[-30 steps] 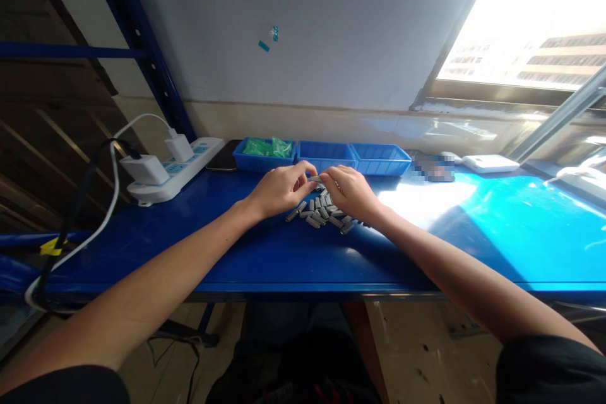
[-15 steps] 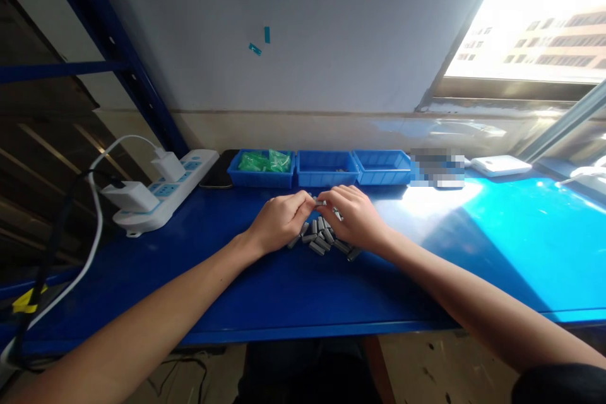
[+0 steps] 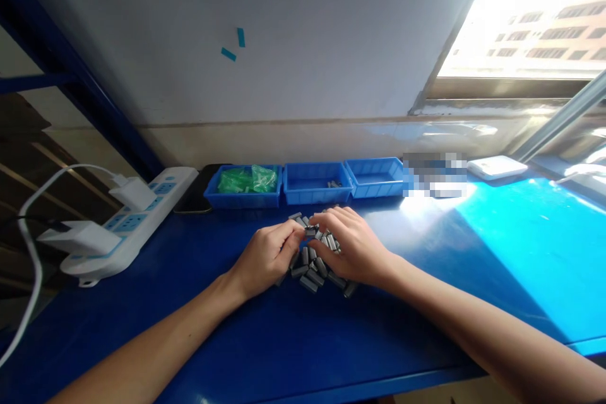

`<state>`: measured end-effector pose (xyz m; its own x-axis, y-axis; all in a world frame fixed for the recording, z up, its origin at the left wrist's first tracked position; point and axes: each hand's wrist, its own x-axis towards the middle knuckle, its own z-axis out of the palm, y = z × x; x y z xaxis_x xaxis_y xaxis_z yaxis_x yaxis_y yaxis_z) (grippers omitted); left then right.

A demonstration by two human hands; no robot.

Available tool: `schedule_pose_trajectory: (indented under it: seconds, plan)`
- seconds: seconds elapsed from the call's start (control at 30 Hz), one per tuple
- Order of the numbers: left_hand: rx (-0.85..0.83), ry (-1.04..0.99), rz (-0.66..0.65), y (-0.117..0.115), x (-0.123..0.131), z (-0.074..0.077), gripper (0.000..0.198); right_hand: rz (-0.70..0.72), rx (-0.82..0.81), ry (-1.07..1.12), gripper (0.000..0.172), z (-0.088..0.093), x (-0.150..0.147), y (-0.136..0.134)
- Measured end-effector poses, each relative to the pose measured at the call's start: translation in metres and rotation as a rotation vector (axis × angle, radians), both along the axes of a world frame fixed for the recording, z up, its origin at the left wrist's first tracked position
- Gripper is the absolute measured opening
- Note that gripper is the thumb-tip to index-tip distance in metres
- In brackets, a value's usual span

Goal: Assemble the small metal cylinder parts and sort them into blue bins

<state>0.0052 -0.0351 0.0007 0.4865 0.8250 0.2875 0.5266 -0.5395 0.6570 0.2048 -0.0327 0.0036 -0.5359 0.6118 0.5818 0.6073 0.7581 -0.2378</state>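
Observation:
My left hand (image 3: 272,257) is closed in a pinch, with a short grey metal piece (image 3: 310,232) at its fingertips. My right hand (image 3: 353,246) arches over a loose pile of similar grey metal pieces (image 3: 312,276), its thumb and index finger apart around that same area. Part of the pile is hidden under the right palm and behind the left fingers. The pieces look like short bars or tubes, lying in mixed directions on the blue tabletop (image 3: 293,341).
Behind the hands stand a blue bin with green plastic bags (image 3: 243,202), a middle blue bin (image 3: 318,194) with a few small parts, and a right blue bin (image 3: 379,188). A power strip (image 3: 146,221) and dark phone-like slab (image 3: 196,192) lie left. A white box (image 3: 497,167) sits right.
The view has tilted and shifted, so bins and pile appear lower. My right thumb and index finger have spread from their pinch near the left fingertips, exposing more of the pile between them.

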Motion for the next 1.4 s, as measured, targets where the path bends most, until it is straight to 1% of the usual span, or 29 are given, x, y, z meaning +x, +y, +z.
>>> schedule_pose_trajectory:
  seconds: [0.1, 0.17, 0.27, 0.37, 0.47, 0.53, 0.63, 0.7, 0.8, 0.9, 1.03, 1.13, 1.23, 1.27, 1.37, 1.4]
  plan:
    - [-0.018, 0.007, -0.031, 0.000, -0.001, 0.001, 0.036, 0.013, 0.038, -0.047, 0.015, 0.000, 0.000, -0.001]
    - [-0.023, 0.003, -0.030, 0.000, -0.001, 0.001, 0.032, 0.009, 0.046, -0.065, 0.019, 0.001, 0.000, -0.001]
    - [-0.002, -0.040, 0.004, -0.002, -0.001, 0.001, 0.020, -0.012, 0.034, -0.066, 0.028, 0.001, 0.000, 0.000]
    - [0.034, -0.062, 0.011, -0.004, 0.001, 0.000, 0.025, -0.019, 0.021, -0.055, 0.035, 0.001, 0.000, 0.002]
    - [0.042, -0.065, 0.018, -0.004, 0.002, 0.000, 0.019, -0.012, 0.004, -0.062, 0.037, 0.000, 0.000, 0.002]
    - [0.037, -0.066, 0.029, -0.004, 0.002, 0.000, 0.016, -0.008, -0.022, -0.051, 0.032, 0.000, 0.000, 0.001]
    - [0.015, -0.063, 0.035, -0.002, 0.001, 0.000, 0.017, -0.001, -0.047, -0.001, 0.019, -0.001, 0.000, 0.000]
    - [-0.027, -0.066, 0.027, 0.000, 0.000, 0.000, 0.021, 0.002, -0.030, 0.006, 0.023, -0.001, 0.000, 0.000]
    - [-0.076, -0.073, 0.000, 0.001, -0.001, 0.001, 0.032, -0.004, 0.016, -0.040, 0.015, -0.002, -0.001, -0.001]
    - [-0.068, -0.060, -0.023, 0.000, -0.001, 0.002, 0.039, -0.009, 0.039, -0.065, 0.018, -0.001, -0.001, -0.003]
    - [-0.017, -0.067, -0.022, -0.004, 0.000, 0.001, 0.024, -0.025, 0.033, -0.053, 0.026, 0.003, -0.003, -0.008]
    - [0.064, -0.078, 0.008, -0.007, 0.000, -0.001, 0.029, -0.048, 0.011, -0.016, 0.027, 0.004, -0.004, -0.009]
    - [0.136, -0.055, 0.060, -0.007, 0.000, -0.001, 0.024, -0.058, -0.015, -0.017, 0.030, 0.004, -0.003, -0.008]
    - [0.144, -0.049, 0.069, -0.006, 0.000, -0.001, 0.021, -0.056, -0.023, -0.022, 0.029, 0.003, -0.003, -0.008]
    - [0.129, -0.044, 0.053, -0.005, 0.000, 0.001, 0.020, -0.046, -0.039, 0.007, 0.018, 0.002, -0.003, -0.007]
    - [0.119, -0.044, 0.039, -0.005, 0.000, 0.002, 0.021, -0.037, -0.033, 0.023, 0.019, 0.001, -0.003, -0.007]
